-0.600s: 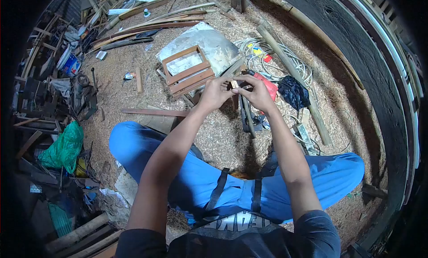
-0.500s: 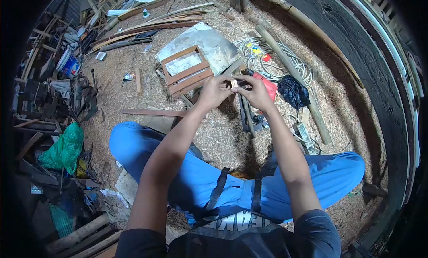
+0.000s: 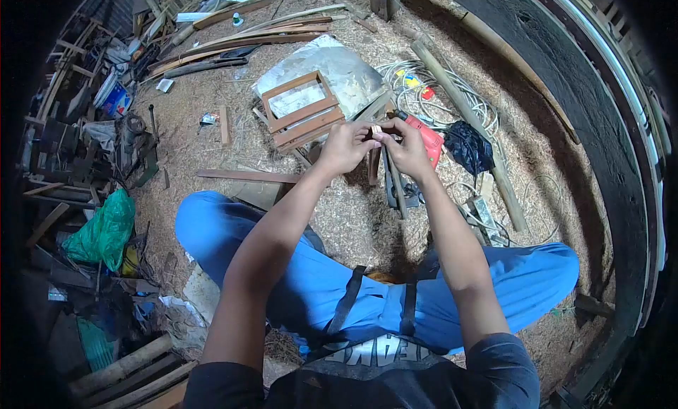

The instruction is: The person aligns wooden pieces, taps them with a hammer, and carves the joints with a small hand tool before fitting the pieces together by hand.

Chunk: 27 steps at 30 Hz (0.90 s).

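Note:
Both hands meet in front of me around a small wooden piece [image 3: 376,130] with a pale, lit end. My left hand [image 3: 345,146] pinches it from the left and my right hand [image 3: 407,149] from the right; the fingers hide most of it. A reddish wood strip [image 3: 373,170] shows just below the hands, but I cannot tell whether it is part of the held piece. Beyond my left hand lies a brown slatted wooden frame [image 3: 305,114] on a pale sheet [image 3: 353,73]. Right of my right hand is a red power drill [image 3: 431,140].
A black plastic bag [image 3: 467,147], coiled cable [image 3: 480,112] and a long pole [image 3: 470,137] lie to the right. A flat board [image 3: 247,176] is left of the hands. Long timber strips [image 3: 247,40] lie at the back, a green bag [image 3: 106,229] at left.
The held piece has turned, its pale face looking shorter, and the fingers have shifted around it. A reddish strip now shows below the hands. The whole view has shifted slightly.

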Tool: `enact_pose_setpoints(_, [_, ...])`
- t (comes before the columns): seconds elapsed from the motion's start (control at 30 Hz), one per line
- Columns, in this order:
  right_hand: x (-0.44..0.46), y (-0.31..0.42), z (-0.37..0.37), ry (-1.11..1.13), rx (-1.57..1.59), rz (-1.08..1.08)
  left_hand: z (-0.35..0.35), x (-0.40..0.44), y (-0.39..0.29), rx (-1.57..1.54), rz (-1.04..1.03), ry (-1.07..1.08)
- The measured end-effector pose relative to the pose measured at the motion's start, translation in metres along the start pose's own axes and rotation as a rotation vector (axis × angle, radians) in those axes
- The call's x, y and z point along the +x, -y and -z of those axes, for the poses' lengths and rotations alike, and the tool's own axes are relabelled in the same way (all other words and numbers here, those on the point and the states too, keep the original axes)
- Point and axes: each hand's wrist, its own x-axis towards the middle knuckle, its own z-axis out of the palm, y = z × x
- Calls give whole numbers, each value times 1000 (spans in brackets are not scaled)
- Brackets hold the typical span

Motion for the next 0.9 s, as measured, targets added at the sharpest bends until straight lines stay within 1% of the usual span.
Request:
enact_pose_setpoints(0.07, [0,0,0,13,43,-52,1,-1,-6,-7,14,40])
enact_pose_setpoints(0.2, [0,3,-2,9,104,-60,-1,-2,-10,-43,24,22])
enact_pose_setpoints(0.27, [-1,5,-3,-19,108,-95,0,-3,-21,37,60,16])
enact_pose_setpoints(0.4, [1,4,-5,-50,152,-92,-2,-3,-20,29,32,-15])
enact_pose_setpoints(0.47, [3,-3,-7,-63,153,-87,-3,-3,-23,-42,70,-24])
enact_pose_setpoints(0.57, [3,-3,-8,-81,145,-85,-7,-5,-24,-66,50,-66])
enact_pose_setpoints(0.67, [1,8,-5,-57,161,-111,-9,-4,-16,-158,55,-38])
enact_pose_setpoints(0.7, [1,9,-4,-28,186,-136,-8,-3,-19,-155,55,-37])
enact_pose_setpoints(0.8, [1,8,-4,-29,182,-95,-9,-7,-23,-150,69,-52])
enact_pose_setpoints(0.9, [-1,12,-4,-51,134,-110,-8,-9,-26,-139,67,-70])
